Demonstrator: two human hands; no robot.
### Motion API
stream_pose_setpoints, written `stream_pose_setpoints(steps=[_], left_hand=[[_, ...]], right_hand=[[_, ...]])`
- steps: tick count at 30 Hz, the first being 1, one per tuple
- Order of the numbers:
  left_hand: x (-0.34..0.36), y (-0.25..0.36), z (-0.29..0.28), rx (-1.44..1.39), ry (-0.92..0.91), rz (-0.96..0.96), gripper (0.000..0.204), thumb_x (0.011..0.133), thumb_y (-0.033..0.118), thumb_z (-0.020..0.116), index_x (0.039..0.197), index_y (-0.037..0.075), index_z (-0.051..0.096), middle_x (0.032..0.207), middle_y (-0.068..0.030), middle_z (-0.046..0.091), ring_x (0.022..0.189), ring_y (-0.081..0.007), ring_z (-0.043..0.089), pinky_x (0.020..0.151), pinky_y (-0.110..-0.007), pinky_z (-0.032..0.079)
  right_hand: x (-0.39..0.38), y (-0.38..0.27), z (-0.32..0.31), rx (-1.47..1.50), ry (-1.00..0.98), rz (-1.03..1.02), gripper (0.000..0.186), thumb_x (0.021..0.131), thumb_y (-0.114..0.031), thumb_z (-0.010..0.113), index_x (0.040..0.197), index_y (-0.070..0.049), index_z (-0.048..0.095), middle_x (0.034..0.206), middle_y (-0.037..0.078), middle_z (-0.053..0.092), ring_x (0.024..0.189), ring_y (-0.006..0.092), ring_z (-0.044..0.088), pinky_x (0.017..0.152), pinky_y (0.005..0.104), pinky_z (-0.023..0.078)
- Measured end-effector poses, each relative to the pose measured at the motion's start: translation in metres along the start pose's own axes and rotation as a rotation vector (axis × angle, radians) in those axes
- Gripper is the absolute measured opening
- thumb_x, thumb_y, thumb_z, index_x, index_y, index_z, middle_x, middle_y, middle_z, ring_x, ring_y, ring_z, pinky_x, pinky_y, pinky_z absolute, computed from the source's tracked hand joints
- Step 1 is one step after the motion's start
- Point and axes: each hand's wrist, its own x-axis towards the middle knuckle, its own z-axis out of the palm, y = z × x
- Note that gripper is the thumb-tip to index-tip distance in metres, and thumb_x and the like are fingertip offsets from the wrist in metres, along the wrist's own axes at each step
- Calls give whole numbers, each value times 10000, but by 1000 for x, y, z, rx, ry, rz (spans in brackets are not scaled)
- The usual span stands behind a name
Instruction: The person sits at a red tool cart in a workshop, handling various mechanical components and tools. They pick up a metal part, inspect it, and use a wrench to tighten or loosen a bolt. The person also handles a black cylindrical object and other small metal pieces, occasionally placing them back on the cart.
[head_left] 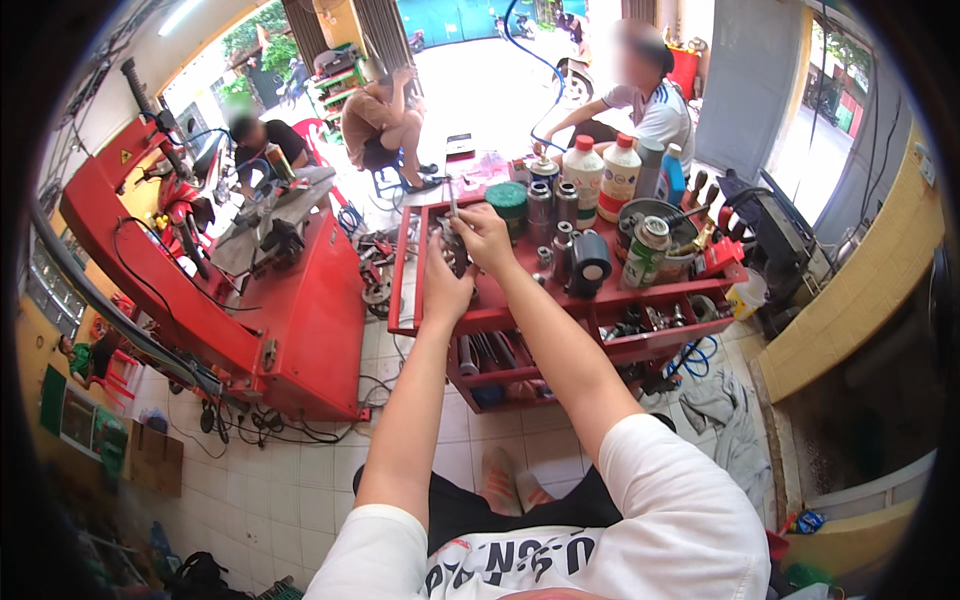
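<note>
Both my arms reach forward over the left end of a red tool cart (405, 275). My right hand (484, 240) is closed around a slim metal tool (453, 196) that points up and away; its exact kind is too small to tell. Just below and to the left, my left hand (447, 284) curls against a dark metal part (455, 250), mostly hidden between the two hands. A green round tub (507, 205) stands just right of my right hand. Beside it are metal sockets (540, 208) and a dark cylinder with a round face (590, 262).
Two white bottles with red caps (583, 175), a spray can (646, 250) and a blue bottle (672, 178) crowd the cart top. A red machine (310, 310) stands left. Cables lie on the tiled floor (310, 480). One person (650, 110) sits behind the cart, others farther left.
</note>
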Motion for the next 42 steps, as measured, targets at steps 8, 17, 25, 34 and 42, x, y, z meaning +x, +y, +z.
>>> stream_pose_setpoints(steps=[8, 17, 25, 34, 42], left_hand=[[21, -2, -3, 134, -144, 27, 756, 855, 165, 800, 1491, 8, 422, 1322, -214, 640, 1226, -321, 655, 1051, -431, 507], [100, -50, -8, -30, -280, 225, 738, 806, 184, 857, 1425, 30, 487, 1242, -173, 674, 1134, -270, 677, 1005, -408, 538], [111, -98, -15, 36, -10, 185, 811, 797, 312, 924, 1408, 24, 475, 1103, -113, 660, 1007, -234, 662, 853, -359, 554], [105, -73, -18, -80, -250, -190, 173, 964, 78, 699, 1086, -41, 723, 1011, -127, 774, 943, -169, 721, 854, -327, 548], [97, -89, -10, -225, -472, 40, 573, 859, 225, 797, 1361, 18, 612, 1191, -133, 735, 1138, -244, 689, 1010, -378, 522]], right_hand=[[-4, 5, -6, -119, 25, -90, 150, 867, -93, 774, 1010, -61, 808, 777, 53, 695, 822, 249, 608, 754, 380, 488], [47, -9, 6, -314, 50, -212, 129, 892, -124, 744, 988, -48, 785, 789, 73, 688, 828, 298, 603, 740, 429, 456], [60, 30, 26, -191, 90, -144, 129, 909, -158, 722, 960, -58, 785, 744, 97, 635, 808, 301, 569, 769, 440, 424], [49, 34, 22, -22, -58, 83, 186, 958, -120, 732, 1094, -6, 790, 884, 110, 721, 863, 198, 651, 777, 330, 505], [48, 44, 28, 240, -20, 234, 195, 962, -117, 721, 1109, -13, 795, 906, 111, 735, 798, 183, 673, 738, 322, 517]])
